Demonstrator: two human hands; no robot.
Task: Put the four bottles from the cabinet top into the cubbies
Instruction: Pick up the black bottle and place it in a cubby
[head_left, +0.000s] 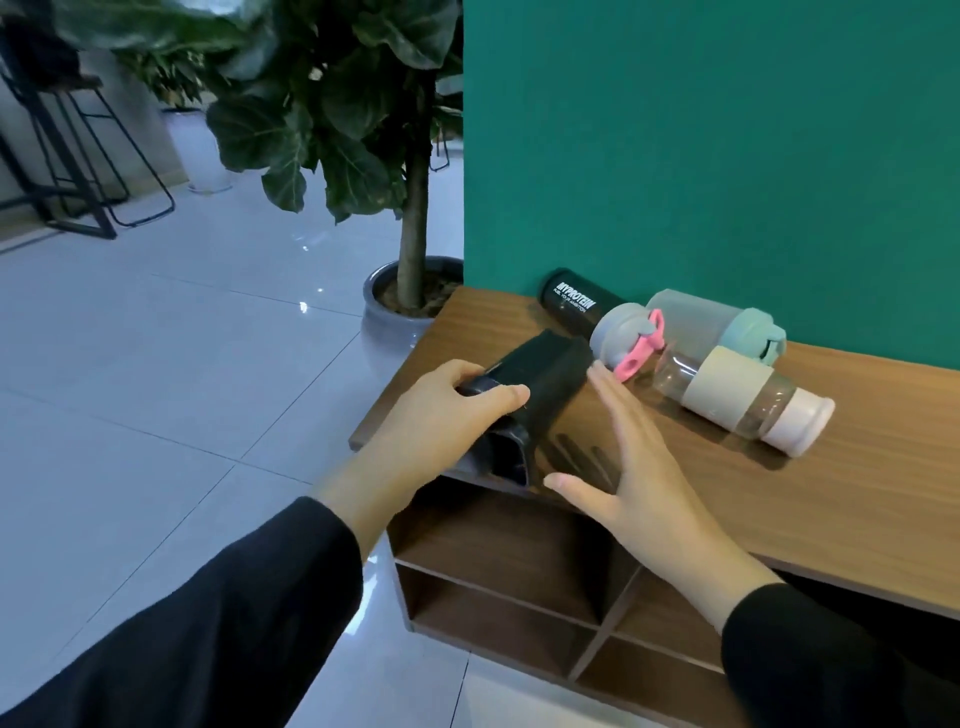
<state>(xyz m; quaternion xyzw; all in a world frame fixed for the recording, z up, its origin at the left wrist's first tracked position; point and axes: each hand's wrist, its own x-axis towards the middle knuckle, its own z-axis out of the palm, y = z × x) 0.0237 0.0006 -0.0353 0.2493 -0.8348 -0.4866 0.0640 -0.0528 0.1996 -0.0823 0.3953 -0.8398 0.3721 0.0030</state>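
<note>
A black bottle (540, 379) lies on the wooden cabinet top (857, 467) near its left front corner, and my left hand (441, 421) grips its near end. My right hand (639, 457) hovers just right of it, fingers spread, holding nothing. Three more bottles lie on their sides near the wall: a black shaker with white lettering and a grey and pink lid (576, 304), a frosted bottle with a mint green lid (711, 322), and a clear bottle with a beige sleeve and white cap (743, 397). Open cubbies (498, 551) show below the top.
A teal wall (727, 156) rises behind the cabinet. A potted plant in a grey pot (395, 306) stands at the cabinet's left end. Black stools (78, 171) stand far left on the glossy tiled floor (182, 389).
</note>
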